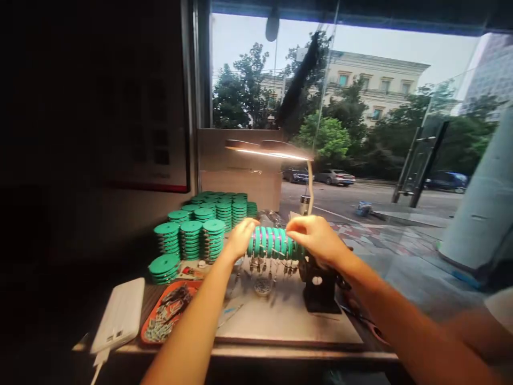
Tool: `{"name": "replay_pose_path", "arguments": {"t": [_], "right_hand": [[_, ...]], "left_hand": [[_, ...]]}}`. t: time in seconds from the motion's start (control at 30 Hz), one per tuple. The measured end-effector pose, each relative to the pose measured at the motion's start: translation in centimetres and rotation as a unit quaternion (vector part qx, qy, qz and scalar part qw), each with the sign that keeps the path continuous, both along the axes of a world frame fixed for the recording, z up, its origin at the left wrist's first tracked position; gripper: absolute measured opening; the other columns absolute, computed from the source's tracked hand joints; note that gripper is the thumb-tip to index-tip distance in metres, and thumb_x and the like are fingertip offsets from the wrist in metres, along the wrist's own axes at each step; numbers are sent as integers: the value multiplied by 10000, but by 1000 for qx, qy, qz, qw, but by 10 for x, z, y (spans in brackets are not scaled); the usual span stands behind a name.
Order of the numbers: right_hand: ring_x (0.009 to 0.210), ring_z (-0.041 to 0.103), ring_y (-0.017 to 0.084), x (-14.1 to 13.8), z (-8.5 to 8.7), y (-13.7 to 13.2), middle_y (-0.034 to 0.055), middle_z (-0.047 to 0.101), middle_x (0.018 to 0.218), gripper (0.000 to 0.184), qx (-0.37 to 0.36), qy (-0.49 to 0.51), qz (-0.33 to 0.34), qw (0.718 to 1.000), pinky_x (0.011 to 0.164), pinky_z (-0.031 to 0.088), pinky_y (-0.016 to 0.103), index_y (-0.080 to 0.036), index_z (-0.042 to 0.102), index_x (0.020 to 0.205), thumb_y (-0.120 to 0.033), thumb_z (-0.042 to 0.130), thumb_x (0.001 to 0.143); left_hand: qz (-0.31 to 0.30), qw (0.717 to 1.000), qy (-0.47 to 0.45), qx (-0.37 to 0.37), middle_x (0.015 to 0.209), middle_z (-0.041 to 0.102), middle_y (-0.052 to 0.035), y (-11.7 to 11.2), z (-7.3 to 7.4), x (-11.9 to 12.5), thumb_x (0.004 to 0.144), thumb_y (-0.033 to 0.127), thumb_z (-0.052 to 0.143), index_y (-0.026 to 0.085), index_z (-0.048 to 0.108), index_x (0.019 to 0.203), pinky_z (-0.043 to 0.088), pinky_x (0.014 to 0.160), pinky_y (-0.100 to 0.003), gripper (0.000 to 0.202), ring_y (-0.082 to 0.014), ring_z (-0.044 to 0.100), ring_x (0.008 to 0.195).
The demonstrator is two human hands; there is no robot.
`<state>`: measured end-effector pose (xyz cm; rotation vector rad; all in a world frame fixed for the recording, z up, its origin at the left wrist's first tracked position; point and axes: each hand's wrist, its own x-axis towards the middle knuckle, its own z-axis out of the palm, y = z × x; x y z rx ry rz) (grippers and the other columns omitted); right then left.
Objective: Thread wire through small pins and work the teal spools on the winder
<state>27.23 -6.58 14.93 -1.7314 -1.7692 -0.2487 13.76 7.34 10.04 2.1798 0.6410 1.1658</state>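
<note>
A street-side window with trees, parked cars and a pale building fills the background, and in front of it a worktable [288, 326] sits under a thin desk lamp [268, 151]. In the head view, the row of green discs [272, 241] lies on its side at the middle of the table's far half, carried on a black stand [320, 291] that rises at 5 o'clock from it. My left hand [239, 239] is cupped on the row's 9 o'clock end, fingers curled over the outermost disc. My right hand [317, 240] closes over the 3 o'clock end, thumb and fingers pinching the top edge. So the row is squeezed between my two hands. Small metal pieces [267, 266] dangle below it at 6 o'clock; I cannot tell how they are fastened. To do this well, I judge that both hands should press inward evenly, so no disc tips or slips out of line, and that the dangling pieces should hang free rather than tangle. Stacks of green discs [192, 238] stand at 9 o'clock from my left hand, with a red tray [149, 327] of clips at 7 o'clock and a white power bank [120, 315] beside it.
</note>
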Motion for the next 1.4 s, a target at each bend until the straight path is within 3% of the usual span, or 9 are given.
{"name": "replay_pose_path", "arguments": {"t": [0.17,0.4,0.5,0.63,0.87,1.03,1.17,1.4], "right_hand": [[673,507,143,-4,-31,-3,10,563,680,108,19,-58,39,997,602,368,236,-172,585,676,-112,499,650],[739,477,183,-26,-55,9,48,561,743,99,130,-176,-79,973,663,329,279,-168,567,726,-190,471,735],[702,475,175,-30,-55,14,46,554,704,133,132,-194,-106,966,633,319,270,-168,550,660,-168,445,742],[701,491,171,-26,-49,10,47,562,703,132,113,-185,-62,974,628,337,260,-164,556,667,-121,440,715],[663,531,147,-5,-39,-10,14,575,695,101,121,35,-7,992,620,393,254,-179,561,687,-168,463,712],[718,526,167,1,-46,-10,21,570,705,106,128,15,9,992,662,395,283,-179,570,689,-142,471,680],[656,516,154,9,-50,-10,18,565,693,110,175,55,-39,982,625,400,272,-177,565,709,-142,467,676],[749,521,163,11,-40,-6,27,566,764,151,127,49,0,991,685,392,276,-180,591,760,-144,474,671]], "left_hand": [[4,1000,-6,-19,940,618,-52,1,-2,0,813,259,337,172,580,859,388,852,-311,262,-160,540,918],[-6,999,-5,-32,902,606,-51,4,0,2,832,336,394,131,570,848,403,816,-392,271,-163,548,882],[-3,999,0,-33,897,600,-49,4,-2,2,833,338,395,130,568,854,410,809,-396,271,-163,549,875],[-12,999,23,-33,902,597,-47,8,-1,1,824,328,419,135,568,856,424,793,-390,246,-160,550,865],[-45,994,98,-31,979,571,-52,25,2,6,812,305,449,151,547,951,461,735,-360,229,-159,552,839],[-47,989,135,-24,1019,555,-60,31,3,10,812,296,449,161,533,988,463,739,-363,236,-162,546,856],[-44,990,136,-17,1017,557,-61,30,3,10,814,295,447,163,537,979,459,746,-364,229,-159,545,858],[-20,997,78,2,888,596,-41,22,0,6,814,315,444,132,564,868,452,741,-364,226,-150,561,809]]}}
